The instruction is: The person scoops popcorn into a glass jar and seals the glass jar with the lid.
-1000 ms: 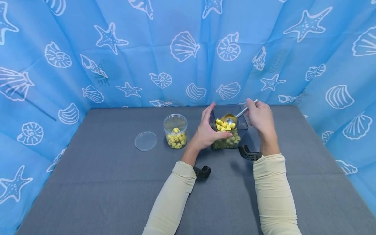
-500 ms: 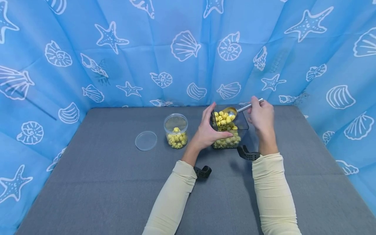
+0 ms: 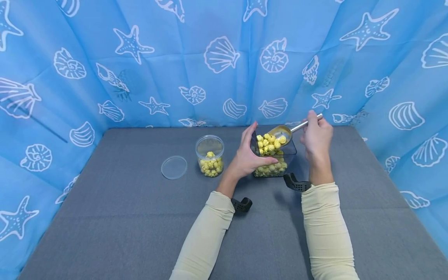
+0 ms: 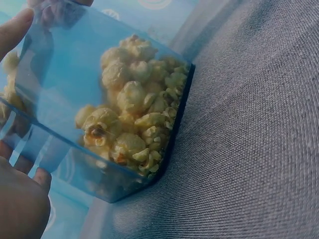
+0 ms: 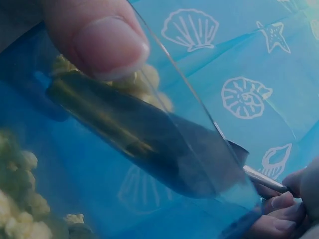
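My left hand (image 3: 246, 156) grips a clear square bin (image 3: 290, 161), its thumb across the near wall and its fingers along the left side. Yellow popcorn (image 4: 132, 99) fills the lower part of the bin, which stands on the table. My right hand (image 3: 317, 136) holds a metal scoop (image 3: 282, 132) by its handle, from the right of the bin. The scoop's bowl is tilted at the bin's top, its mouth to the left with popcorn at it. In the right wrist view the scoop (image 5: 134, 142) shows through the clear wall, popcorn above it and the left thumb close by.
Left of the bin stands a round clear jar (image 3: 209, 146), partly filled with popcorn. A clear round lid (image 3: 174, 168) lies flat further left. Grey cloth covers the table (image 3: 140, 225), and a blue shell-patterned curtain (image 3: 168, 70) hangs behind and at both sides.
My right hand has moved up and right, drawing the scoop from deeper in the bin to its top, with popcorn at its mouth. My left hand and the bin keep their place.
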Tool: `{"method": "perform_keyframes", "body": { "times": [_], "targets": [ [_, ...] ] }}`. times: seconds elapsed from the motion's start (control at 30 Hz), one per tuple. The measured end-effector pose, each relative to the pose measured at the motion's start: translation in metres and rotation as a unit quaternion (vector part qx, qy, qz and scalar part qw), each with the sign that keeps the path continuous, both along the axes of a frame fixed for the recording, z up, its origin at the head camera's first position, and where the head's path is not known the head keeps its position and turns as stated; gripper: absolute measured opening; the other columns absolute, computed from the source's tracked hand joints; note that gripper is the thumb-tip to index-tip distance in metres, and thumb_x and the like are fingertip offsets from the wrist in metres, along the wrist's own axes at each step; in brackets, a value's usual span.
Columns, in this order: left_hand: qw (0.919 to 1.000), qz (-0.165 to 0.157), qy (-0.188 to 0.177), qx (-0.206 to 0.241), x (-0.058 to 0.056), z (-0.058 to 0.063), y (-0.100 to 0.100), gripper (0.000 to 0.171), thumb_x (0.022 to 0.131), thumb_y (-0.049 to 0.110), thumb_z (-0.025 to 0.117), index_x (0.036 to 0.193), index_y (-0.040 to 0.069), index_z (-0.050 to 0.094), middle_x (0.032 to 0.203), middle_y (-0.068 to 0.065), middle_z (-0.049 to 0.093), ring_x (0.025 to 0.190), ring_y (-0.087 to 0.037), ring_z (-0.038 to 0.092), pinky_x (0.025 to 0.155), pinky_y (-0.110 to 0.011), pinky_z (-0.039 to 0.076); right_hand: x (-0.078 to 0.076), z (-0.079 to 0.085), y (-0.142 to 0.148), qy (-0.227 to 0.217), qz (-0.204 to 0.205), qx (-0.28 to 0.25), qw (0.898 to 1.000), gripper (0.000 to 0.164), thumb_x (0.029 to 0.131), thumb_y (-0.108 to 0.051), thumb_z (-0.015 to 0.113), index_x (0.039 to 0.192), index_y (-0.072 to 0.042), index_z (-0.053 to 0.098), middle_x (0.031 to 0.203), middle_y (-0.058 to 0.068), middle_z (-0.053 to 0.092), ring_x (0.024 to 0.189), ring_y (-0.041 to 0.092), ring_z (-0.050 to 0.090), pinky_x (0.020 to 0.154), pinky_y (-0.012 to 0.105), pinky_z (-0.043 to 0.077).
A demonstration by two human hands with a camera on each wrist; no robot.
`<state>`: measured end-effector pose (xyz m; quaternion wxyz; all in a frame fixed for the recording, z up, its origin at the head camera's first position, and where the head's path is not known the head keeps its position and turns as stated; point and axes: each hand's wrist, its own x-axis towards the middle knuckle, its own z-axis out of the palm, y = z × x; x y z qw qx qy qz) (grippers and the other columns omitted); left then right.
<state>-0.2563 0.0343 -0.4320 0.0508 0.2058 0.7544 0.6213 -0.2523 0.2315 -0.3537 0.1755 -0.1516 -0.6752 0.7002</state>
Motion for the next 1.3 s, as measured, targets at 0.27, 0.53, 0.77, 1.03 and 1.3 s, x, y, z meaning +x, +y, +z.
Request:
{"method": "perform_keyframes", "body": {
  "times": [0.27, 0.53, 0.77, 1.03, 1.3],
  "targets": [
    [0.9999, 0.003, 0.01, -0.006, 0.0, 0.0, 0.0, 0.121, 0.075, 0.032, 0.092, 0.157, 0.055, 0.006, 0.169, 0.014, 0.009, 0.159, -0.023, 0.015, 0.121, -0.061, 0.03, -0.004, -0.004, 0.002, -0.056, 0.077, 0.056, 0.994, 0.044, 0.105, -0.05, 0.048, 0.102, -0.007, 0.059, 0.056, -0.011, 0.039, 0.043, 0.004, 0.029, 0.043, 0.02, 0.028],
    [0.9999, 0.001, 0.01, 0.0, 0.0, -0.002, 0.0, 0.122, 0.075, 0.031, 0.093, 0.158, 0.054, 0.007, 0.169, 0.014, 0.009, 0.159, -0.023, 0.014, 0.123, -0.059, 0.028, -0.008, -0.009, -0.001, -0.013, 0.051, -0.059, 0.997, 0.041, 0.103, -0.045, 0.055, 0.093, -0.006, 0.062, 0.055, -0.008, 0.038, 0.042, 0.004, 0.027, 0.041, 0.019, 0.026],
    [1.0, -0.002, 0.008, 0.001, -0.001, -0.002, 0.0, 0.122, 0.075, 0.031, 0.093, 0.157, 0.055, 0.006, 0.169, 0.015, 0.008, 0.16, -0.022, 0.013, 0.123, -0.06, 0.027, -0.012, -0.013, 0.001, 0.042, 0.013, -0.145, 0.989, 0.038, 0.103, -0.039, 0.058, 0.087, -0.004, 0.064, 0.057, -0.005, 0.041, 0.039, 0.004, 0.024, 0.041, 0.02, 0.023],
    [1.0, -0.005, 0.008, 0.0, -0.001, -0.002, -0.001, 0.121, 0.076, 0.029, 0.092, 0.157, 0.055, 0.005, 0.169, 0.013, 0.007, 0.16, -0.024, 0.011, 0.123, -0.06, 0.026, -0.014, -0.015, -0.001, 0.077, -0.007, -0.171, 0.982, 0.036, 0.105, -0.036, 0.054, 0.087, -0.007, 0.062, 0.057, -0.006, 0.037, 0.039, 0.004, 0.022, 0.042, 0.02, 0.022],
    [1.0, -0.006, 0.004, 0.0, -0.001, -0.002, -0.001, 0.121, 0.077, 0.031, 0.091, 0.157, 0.056, 0.004, 0.17, 0.014, 0.005, 0.16, -0.024, 0.011, 0.123, -0.061, 0.026, -0.011, -0.012, -0.003, 0.105, -0.007, -0.172, 0.979, 0.038, 0.105, -0.036, 0.055, 0.08, -0.007, 0.061, 0.051, -0.007, 0.032, 0.037, 0.004, 0.021, 0.04, 0.02, 0.019]
  ]
}}
